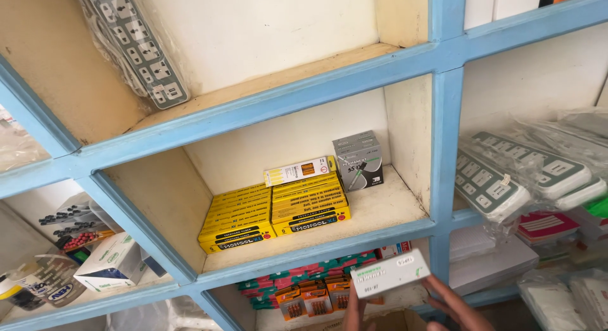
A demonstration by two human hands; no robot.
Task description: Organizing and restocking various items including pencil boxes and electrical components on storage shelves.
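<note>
My right hand [455, 307] and my left hand [353, 312] hold a small white and green box [389, 273] between them at the bottom of the view, in front of the lower shelf. Only the fingers of each hand show. Above it, in the middle compartment, two stacks of yellow pencil boxes [273, 210] lie side by side, with one yellow box [299, 171] on top of the right stack. A grey box [358, 160] stands upright behind them to the right.
The blue-edged wooden shelf unit [444, 135] fills the view. Wrapped power strips lean at the top left [136, 46] and lie at the right [519, 173]. Small orange packs [313, 298] stand on the lower shelf. A white carton [111, 262] sits at left.
</note>
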